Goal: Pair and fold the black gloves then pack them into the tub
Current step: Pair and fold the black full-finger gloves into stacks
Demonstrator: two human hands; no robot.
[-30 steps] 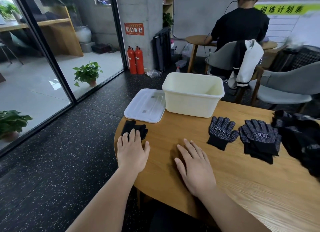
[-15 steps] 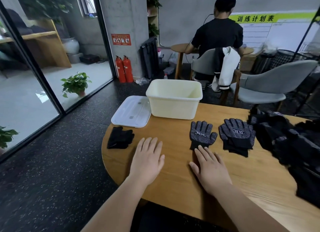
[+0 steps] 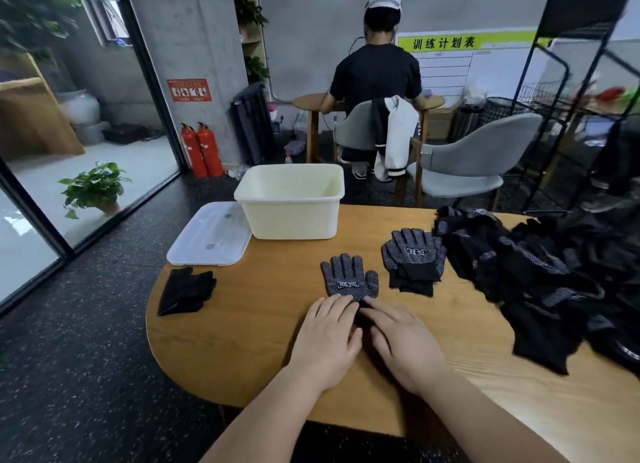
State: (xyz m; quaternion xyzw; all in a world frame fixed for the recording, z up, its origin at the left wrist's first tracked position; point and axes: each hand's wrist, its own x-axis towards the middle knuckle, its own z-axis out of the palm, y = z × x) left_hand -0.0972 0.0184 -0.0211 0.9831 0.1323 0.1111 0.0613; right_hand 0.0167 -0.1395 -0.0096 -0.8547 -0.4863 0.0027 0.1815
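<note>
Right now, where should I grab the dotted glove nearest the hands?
Probably pinch the dotted glove by its cuff, coming from the near side: it lies flat, fingers pointing toward the tub, with its cuff under the left hand and right hand.

dotted glove [image 3: 348, 278] cuff hidden under left hand [image 3: 327, 341] and right hand [image 3: 403, 345], glove pile [image 3: 540, 275] cut off at right edge

Cream tub [image 3: 292, 203], translucent white lid [image 3: 210, 234], wood-grain tan table [image 3: 242, 327] — black gloves [image 3: 349, 277] speckled with white dots, a plain black pair [image 3: 187, 290] — two red extinguishers [image 3: 202, 150]
</note>
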